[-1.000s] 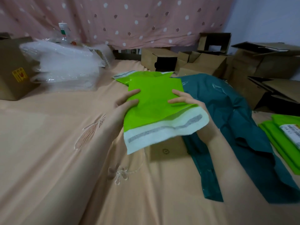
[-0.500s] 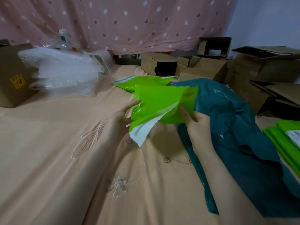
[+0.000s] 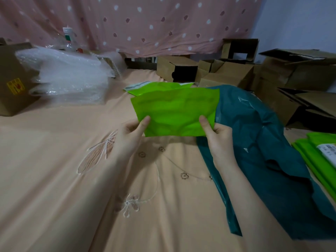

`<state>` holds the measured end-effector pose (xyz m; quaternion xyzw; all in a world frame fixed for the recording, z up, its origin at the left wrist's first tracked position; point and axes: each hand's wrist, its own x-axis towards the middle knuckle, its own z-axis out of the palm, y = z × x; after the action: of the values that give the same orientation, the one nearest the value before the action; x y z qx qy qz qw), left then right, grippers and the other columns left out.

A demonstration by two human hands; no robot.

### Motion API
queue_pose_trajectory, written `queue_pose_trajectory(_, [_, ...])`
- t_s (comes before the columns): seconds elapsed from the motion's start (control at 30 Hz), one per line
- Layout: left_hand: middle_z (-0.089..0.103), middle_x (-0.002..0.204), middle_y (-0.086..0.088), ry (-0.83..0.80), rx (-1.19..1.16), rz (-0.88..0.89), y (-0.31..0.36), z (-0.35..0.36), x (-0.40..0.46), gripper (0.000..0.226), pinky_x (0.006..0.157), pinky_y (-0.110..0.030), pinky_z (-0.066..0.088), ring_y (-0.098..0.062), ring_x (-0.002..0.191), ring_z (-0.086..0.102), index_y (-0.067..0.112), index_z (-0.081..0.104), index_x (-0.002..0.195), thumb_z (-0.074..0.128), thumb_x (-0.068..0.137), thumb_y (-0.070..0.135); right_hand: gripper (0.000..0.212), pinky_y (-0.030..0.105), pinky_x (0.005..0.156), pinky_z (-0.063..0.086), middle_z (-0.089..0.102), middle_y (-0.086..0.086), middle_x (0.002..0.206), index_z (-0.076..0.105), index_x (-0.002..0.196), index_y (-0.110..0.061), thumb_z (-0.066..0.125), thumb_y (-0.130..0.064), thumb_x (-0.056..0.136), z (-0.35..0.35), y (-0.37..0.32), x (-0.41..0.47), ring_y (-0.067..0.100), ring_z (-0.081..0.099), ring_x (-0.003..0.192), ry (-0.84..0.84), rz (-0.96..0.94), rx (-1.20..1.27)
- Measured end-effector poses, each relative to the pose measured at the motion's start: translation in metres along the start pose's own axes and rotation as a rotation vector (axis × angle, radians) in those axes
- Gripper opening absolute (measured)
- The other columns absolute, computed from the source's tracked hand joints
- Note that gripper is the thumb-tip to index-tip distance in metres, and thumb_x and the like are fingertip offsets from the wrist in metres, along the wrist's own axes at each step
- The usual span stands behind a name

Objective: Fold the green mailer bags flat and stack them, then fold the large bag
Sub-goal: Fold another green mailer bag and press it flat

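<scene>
I hold a bright green mailer bag point(image 3: 174, 110), folded over into a flat rectangle, above the peach bedsheet. My left hand point(image 3: 133, 132) pinches its lower left corner, thumb on top. My right hand point(image 3: 216, 133) pinches its lower right corner the same way. Behind it lies another green mailer point(image 3: 145, 88) with a white flap showing. The large dark teal bag point(image 3: 258, 142) lies crumpled to the right, partly under my right arm. A stack of green mailers point(image 3: 320, 155) with a white label sits at the right edge.
The peach embroidered sheet point(image 3: 72, 179) covers the surface. A pile of bubble wrap point(image 3: 69, 77) and a brown box point(image 3: 12, 82) stand at the back left. Several open cardboard boxes point(image 3: 236, 73) crowd the back and right. A pink dotted curtain point(image 3: 145, 22) hangs behind.
The mailer's white adhesive flap has been folded under, and the bag turned from a twisted shape into a flat rectangle. Both hands shifted to its lower corners.
</scene>
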<state>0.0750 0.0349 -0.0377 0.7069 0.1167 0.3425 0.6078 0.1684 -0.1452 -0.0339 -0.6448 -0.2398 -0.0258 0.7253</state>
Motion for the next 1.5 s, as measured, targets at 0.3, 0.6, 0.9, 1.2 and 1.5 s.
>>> queue_pose_trajectory(0.3, [0.050, 0.058, 0.001, 0.094, -0.004, -0.009, -0.007, -0.004, 0.005, 0.051, 0.052, -0.024, 0.030, -0.006, 0.058, 0.041, -0.009, 0.062, 0.067, 0.050, 0.093, 0.033, 0.046, 0.024, 0.067, 0.041, 0.057, -0.001, 0.062, 0.055, 0.055, 0.008, 0.068, -0.026, 0.084, 0.004, 0.002, 0.000, 0.012, 0.051, 0.068, -0.069, 0.040, 0.139])
queue_pose_trajectory(0.6, [0.047, 0.060, 0.000, 0.058, 0.079, 0.101, -0.005, 0.000, 0.001, 0.059, 0.051, -0.028, 0.026, -0.011, 0.061, 0.038, -0.008, 0.059, 0.059, 0.051, 0.083, 0.045, 0.023, 0.036, 0.092, 0.051, 0.073, -0.003, 0.103, 0.070, 0.096, -0.022, 0.067, -0.039, 0.081, 0.003, -0.007, 0.000, 0.016, 0.066, 0.103, -0.061, 0.095, 0.180])
queue_pose_trajectory(0.9, [0.064, 0.077, 0.001, 0.050, -0.005, 0.104, -0.006, 0.003, 0.000, 0.015, 0.061, -0.017, 0.044, 0.000, 0.068, 0.057, 0.010, 0.066, 0.082, 0.059, 0.091, 0.020, 0.059, 0.041, 0.076, 0.041, 0.064, 0.030, 0.091, 0.064, 0.081, 0.009, 0.075, -0.048, 0.070, 0.002, -0.006, 0.001, 0.024, 0.051, 0.082, 0.059, 0.057, 0.177])
queue_pose_trajectory(1.2, [0.069, 0.108, 0.004, 0.087, -0.198, -0.006, 0.000, -0.005, 0.002, 0.019, 0.078, -0.016, 0.050, -0.002, 0.102, 0.061, 0.011, 0.071, 0.096, 0.058, 0.090, 0.024, 0.013, 0.036, 0.076, 0.048, 0.066, 0.016, 0.080, 0.074, 0.072, -0.011, 0.068, -0.012, 0.083, 0.003, -0.007, -0.002, 0.025, 0.059, 0.079, 0.008, 0.088, 0.149])
queue_pose_trajectory(1.5, [0.049, 0.047, 0.020, 0.076, -0.101, 0.054, 0.006, 0.000, 0.000, 0.030, 0.050, -0.010, 0.032, 0.009, 0.053, 0.042, 0.014, 0.057, 0.061, 0.058, 0.091, 0.016, 0.003, 0.028, 0.083, 0.048, 0.057, 0.006, 0.097, 0.070, 0.082, -0.017, 0.071, -0.015, 0.081, 0.005, -0.006, 0.000, 0.010, 0.058, 0.089, 0.057, 0.041, 0.100])
